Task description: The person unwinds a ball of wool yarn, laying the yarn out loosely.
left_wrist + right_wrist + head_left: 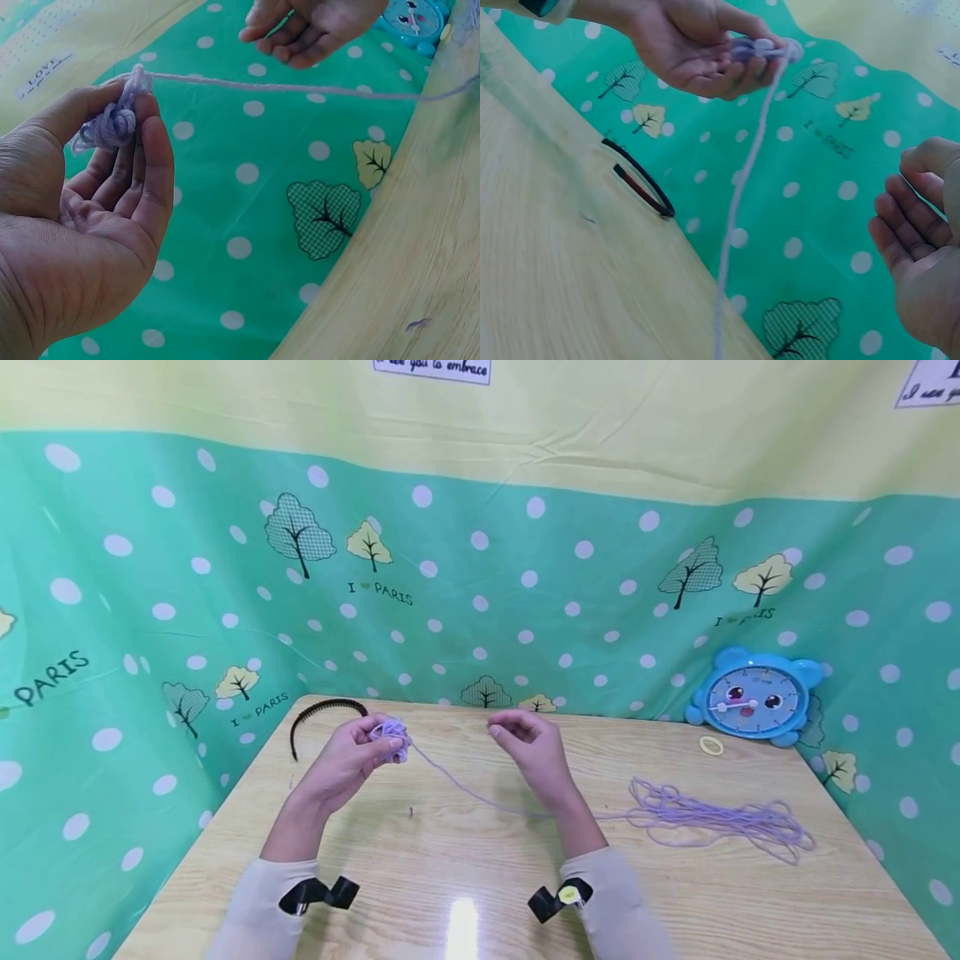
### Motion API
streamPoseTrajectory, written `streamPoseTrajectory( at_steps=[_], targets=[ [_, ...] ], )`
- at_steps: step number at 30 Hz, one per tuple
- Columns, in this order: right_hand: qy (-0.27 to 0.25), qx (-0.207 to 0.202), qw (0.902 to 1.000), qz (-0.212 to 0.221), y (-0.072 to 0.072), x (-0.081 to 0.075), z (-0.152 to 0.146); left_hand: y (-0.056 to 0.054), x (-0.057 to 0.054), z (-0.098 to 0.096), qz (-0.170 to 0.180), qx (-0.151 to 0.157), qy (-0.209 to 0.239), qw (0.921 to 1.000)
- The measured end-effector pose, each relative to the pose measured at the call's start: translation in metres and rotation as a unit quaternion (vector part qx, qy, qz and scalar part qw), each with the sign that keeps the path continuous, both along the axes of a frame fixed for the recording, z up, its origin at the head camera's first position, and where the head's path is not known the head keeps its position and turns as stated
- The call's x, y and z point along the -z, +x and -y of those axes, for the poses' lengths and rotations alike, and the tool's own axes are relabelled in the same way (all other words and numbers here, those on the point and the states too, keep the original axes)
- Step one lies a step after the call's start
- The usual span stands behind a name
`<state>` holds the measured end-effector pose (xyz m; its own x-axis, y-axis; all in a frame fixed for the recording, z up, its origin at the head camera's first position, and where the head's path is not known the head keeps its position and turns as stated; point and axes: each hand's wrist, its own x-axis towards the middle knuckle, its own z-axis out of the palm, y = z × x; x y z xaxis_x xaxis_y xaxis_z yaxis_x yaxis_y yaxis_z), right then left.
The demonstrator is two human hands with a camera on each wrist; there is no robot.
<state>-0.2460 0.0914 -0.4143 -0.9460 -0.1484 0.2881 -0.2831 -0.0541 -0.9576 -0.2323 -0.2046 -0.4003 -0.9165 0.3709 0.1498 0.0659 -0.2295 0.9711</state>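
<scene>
My left hand point(337, 768) pinches a small wound ball of lilac yarn point(392, 742) between thumb and fingers, held above the left part of the table. From this ball point(109, 126) a single strand point(467, 790) runs to the right, passing under my right forearm in the head view. It leads to a loose, looped heap of the same yarn point(720, 820) lying on the right side. Off to the right of the ball, my right hand point(534, 756) hovers with loosely bent fingers point(907, 225) and holds nothing. The strand point(735, 202) hangs apart from that hand.
A dark toothed headband point(307, 714) lies at the back left of the wooden table point(420, 877). At the back right stand a blue animal-shaped clock point(757, 693) and a small cream ring point(711, 746). A tiny scrap point(411, 812) lies near the middle. Patterned cloth hangs behind.
</scene>
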Motion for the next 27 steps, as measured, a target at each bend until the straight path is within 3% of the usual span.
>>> streamPoseTrajectory(
  at_steps=[21, 27],
  targets=[
    [0.036, -0.103, 0.9936, -0.029, 0.017, 0.024, 0.053, 0.001, 0.002, -0.006, -0.014, 0.011, -0.015, 0.9997],
    [0.05, -0.111, 0.9925, -0.013, 0.019, 0.028, 0.057, 0.001, 0.003, -0.008, -0.01, 0.013, -0.023, 0.9996]
  ],
)
